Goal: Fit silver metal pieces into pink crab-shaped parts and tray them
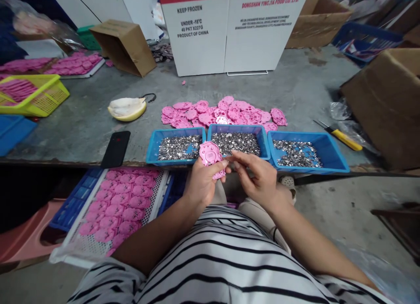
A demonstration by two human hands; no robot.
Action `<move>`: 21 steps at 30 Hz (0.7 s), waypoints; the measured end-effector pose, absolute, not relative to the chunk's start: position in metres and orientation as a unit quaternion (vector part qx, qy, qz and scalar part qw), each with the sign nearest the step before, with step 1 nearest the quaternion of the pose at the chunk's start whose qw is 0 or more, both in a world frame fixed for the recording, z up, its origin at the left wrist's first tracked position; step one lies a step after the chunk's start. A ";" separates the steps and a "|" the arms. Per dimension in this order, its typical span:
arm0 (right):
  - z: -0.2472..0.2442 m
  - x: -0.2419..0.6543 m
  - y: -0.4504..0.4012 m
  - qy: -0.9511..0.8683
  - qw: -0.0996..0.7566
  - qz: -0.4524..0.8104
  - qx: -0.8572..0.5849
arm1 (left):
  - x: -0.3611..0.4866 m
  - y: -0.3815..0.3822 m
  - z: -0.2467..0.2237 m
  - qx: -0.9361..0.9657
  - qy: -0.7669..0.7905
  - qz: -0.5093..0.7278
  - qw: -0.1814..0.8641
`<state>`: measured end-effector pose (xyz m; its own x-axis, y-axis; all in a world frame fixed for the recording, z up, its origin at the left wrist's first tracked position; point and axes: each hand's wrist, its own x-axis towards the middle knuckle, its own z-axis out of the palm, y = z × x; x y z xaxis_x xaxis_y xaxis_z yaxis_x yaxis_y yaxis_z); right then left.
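My left hand (205, 179) grips a pink plastic piece (210, 152) with a scalloped edge and fine lines on its face. Beside it, my right hand (257, 175) has thumb and forefinger pinched near the piece's right edge; whatever they hold is too small to make out. Just beyond my hands stand a left blue tray (150, 150), a middle blue tray (266, 149) and a right blue tray (337, 157), each with small silvery metal parts. Behind the trays lies a heap of similar pink pieces (241, 113).
A phone (116, 149) and a yellow fruit rind (127, 109) lie to the left. At the right are a yellow-handled screwdriver (347, 138) and a cardboard box (377, 107). A white carton (229, 41) stands behind. Below left, a white crate (77, 247) holds rows of pink pieces.
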<state>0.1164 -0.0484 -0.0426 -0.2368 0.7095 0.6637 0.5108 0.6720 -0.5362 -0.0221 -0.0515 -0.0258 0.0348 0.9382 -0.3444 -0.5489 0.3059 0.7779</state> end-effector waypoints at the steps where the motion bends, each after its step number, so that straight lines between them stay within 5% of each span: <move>1: -0.042 0.116 -0.048 -0.784 0.480 0.095 -0.383 | -0.023 -0.052 -0.026 0.226 0.430 0.547 0.682; 7: -0.041 0.114 -0.053 -0.781 0.474 0.099 -0.394 | -0.024 -0.053 -0.026 0.250 0.441 0.559 0.656; 15: -0.042 0.109 -0.052 -0.626 0.536 0.360 -0.438 | -0.024 -0.055 -0.026 0.300 0.469 0.569 0.605; 21: -0.037 0.111 -0.037 -0.625 0.514 0.423 -0.408 | -0.026 -0.057 -0.035 0.377 0.525 0.583 0.492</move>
